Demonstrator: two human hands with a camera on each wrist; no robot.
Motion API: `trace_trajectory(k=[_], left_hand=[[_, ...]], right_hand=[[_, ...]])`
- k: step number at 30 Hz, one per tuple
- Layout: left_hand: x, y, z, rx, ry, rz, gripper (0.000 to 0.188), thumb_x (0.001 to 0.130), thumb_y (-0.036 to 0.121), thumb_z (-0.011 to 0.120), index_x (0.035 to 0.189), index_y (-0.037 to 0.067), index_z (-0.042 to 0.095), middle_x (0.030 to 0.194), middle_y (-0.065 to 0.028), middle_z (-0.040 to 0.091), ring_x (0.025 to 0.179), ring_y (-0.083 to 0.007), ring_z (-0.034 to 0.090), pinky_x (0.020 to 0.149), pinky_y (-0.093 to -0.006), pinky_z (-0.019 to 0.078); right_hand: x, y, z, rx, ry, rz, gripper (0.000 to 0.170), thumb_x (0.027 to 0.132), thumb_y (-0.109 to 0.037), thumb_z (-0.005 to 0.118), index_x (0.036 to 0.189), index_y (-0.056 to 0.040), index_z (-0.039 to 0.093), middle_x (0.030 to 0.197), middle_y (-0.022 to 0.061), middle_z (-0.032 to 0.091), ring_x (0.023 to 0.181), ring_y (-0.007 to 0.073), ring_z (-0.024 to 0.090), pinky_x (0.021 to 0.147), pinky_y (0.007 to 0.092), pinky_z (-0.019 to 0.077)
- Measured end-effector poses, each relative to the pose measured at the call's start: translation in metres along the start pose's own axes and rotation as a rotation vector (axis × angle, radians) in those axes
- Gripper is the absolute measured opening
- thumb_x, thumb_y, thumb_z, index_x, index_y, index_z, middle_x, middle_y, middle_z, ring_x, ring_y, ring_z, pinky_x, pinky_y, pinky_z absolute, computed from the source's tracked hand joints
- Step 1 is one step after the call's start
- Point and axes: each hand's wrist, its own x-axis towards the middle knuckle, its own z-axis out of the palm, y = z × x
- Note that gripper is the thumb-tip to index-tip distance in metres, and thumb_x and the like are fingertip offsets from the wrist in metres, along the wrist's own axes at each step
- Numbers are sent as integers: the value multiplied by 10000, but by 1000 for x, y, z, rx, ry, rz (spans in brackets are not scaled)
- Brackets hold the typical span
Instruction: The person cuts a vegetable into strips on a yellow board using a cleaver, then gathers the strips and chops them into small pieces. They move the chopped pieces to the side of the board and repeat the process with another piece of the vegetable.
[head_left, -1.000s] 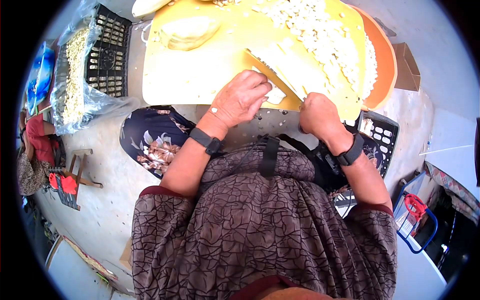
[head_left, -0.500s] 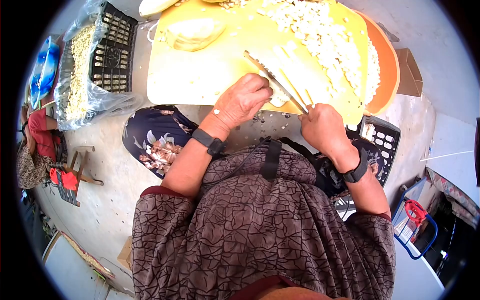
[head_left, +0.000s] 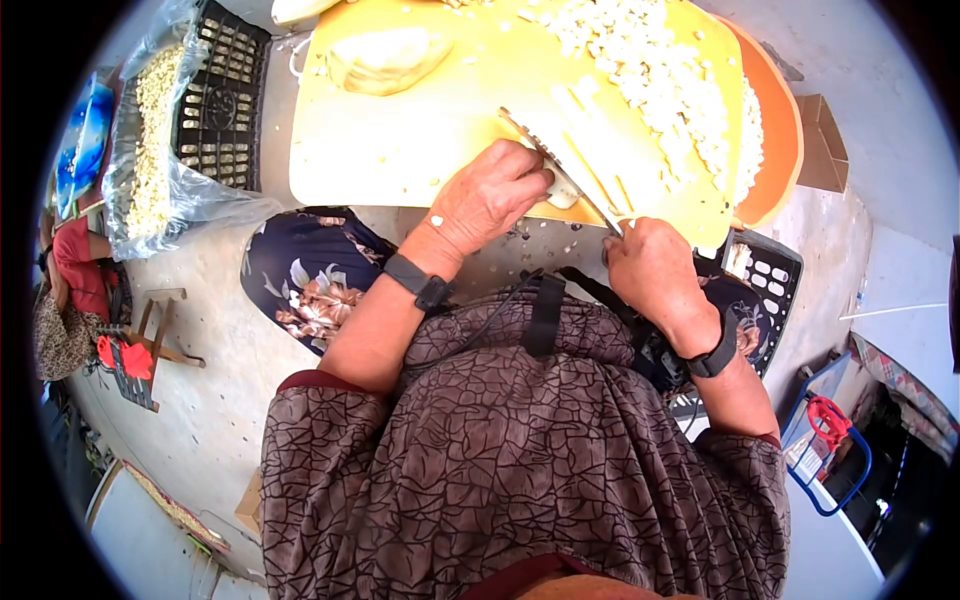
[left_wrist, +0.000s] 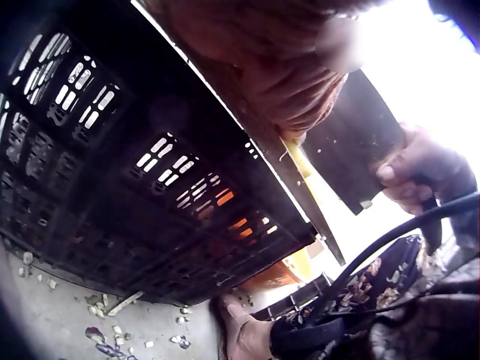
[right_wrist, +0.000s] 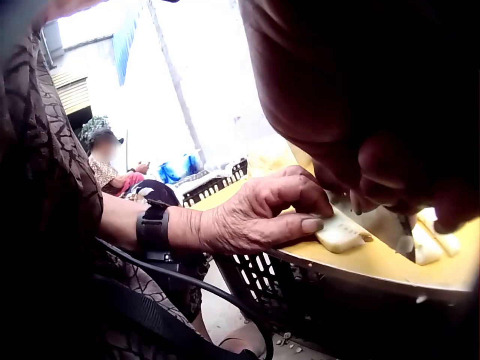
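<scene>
My right hand point(head_left: 655, 270) grips the handle of a broad-bladed cleaver point(head_left: 555, 165), its blade slanting across the near edge of a yellow cutting board point(head_left: 400, 150). Left of the blade, my left hand point(head_left: 490, 195) pinches a pale, seeded vegetable piece point(right_wrist: 341, 234) between thumb and fingers. That piece lies on the board, its cut face close beside the blade. Cut pale strips point(right_wrist: 427, 247) rest on the blade's other side. Seen from the left wrist, the wide flat of the cleaver point(left_wrist: 356, 146) hangs below my right hand point(left_wrist: 431, 169).
Diced pale pieces point(head_left: 650, 75) heap on the board's right side, by an orange basin point(head_left: 775, 130). A large peeled vegetable point(head_left: 390, 62) lies at the upper left. Black crates point(head_left: 220, 100) stand around; plastic holds more dice point(head_left: 150, 140). Another person point(right_wrist: 112, 165) sits in the background.
My right hand and the cleaver's handle have shifted slightly down and right. Pale strips now show to the right of the blade. My left hand keeps holding the piece.
</scene>
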Motion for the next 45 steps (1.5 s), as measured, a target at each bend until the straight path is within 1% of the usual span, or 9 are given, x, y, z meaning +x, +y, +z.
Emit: trace_trajectory(k=[5, 8, 11, 17, 29, 32, 35, 38, 45], left_hand=[[0, 1, 2, -9, 1, -14, 184, 767, 82, 686, 949, 94, 665, 965, -40, 613, 955, -240, 579, 839, -322, 531], [1, 1, 4, -4, 20, -5, 174, 771, 80, 687, 943, 92, 666, 957, -40, 612, 956, -236, 580, 830, -322, 534], [0, 1, 3, -25, 21, -19, 155, 776, 79, 688, 928, 90, 666, 952, -37, 613, 956, -233, 583, 817, -320, 539], [1, 3, 0, -25, 6, -39, 140, 782, 84, 692, 919, 87, 665, 945, -31, 610, 953, -230, 587, 809, -320, 542], [0, 0, 1, -117, 51, -1, 203, 757, -21, 680, 947, 51, 671, 941, -71, 613, 937, -265, 595, 802, -356, 524], [0, -1, 1, -111, 45, 3, 205, 754, -26, 680, 946, 44, 669, 941, -73, 612, 933, -266, 596, 799, -355, 524], [-1, -1, 1, -83, 41, 8, 183, 761, -23, 674, 931, 46, 667, 937, -71, 612, 934, -264, 597, 797, -351, 526], [-1, -1, 1, -34, 30, 17, 144, 775, 6, 642, 904, 69, 648, 929, -45, 592, 938, -237, 589, 807, -322, 526], [-3, -2, 4, -16, 56, -20, 135, 764, 32, 654, 892, 75, 661, 924, -46, 601, 943, -229, 592, 807, -316, 538]], right_hand=[[8, -2, -2, -37, -97, 17, 105, 727, -23, 609, 742, 54, 680, 749, 270, 656, 738, 435, 663, 715, 476, 543], [11, -3, -5, -53, -150, 26, 239, 851, -126, 624, 749, 88, 658, 741, 314, 627, 757, 466, 646, 738, 481, 532], [16, -4, -3, -52, -165, 8, 116, 728, -11, 597, 771, 57, 682, 808, 281, 666, 779, 430, 670, 740, 474, 543], [36, -18, -3, -23, -160, 10, 119, 741, -26, 599, 789, 42, 684, 824, 259, 680, 814, 404, 682, 747, 453, 547], [39, -11, -3, 161, -182, 302, 182, 818, -105, 601, 864, 46, 691, 867, 271, 677, 856, 403, 673, 775, 439, 541], [31, -7, 1, 85, -10, 203, 177, 816, -111, 614, 809, 49, 690, 828, 274, 673, 818, 408, 675, 749, 448, 544], [25, -3, 2, 31, 41, 97, 182, 813, -113, 619, 754, 45, 688, 768, 271, 664, 756, 419, 670, 714, 458, 546], [14, -4, 3, 39, 67, -11, 183, 805, -109, 627, 730, 48, 685, 726, 266, 653, 709, 424, 661, 687, 467, 545], [2, -3, -2, 48, 7, -24, 170, 791, -95, 650, 716, 56, 674, 705, 265, 641, 704, 437, 653, 673, 472, 540]])
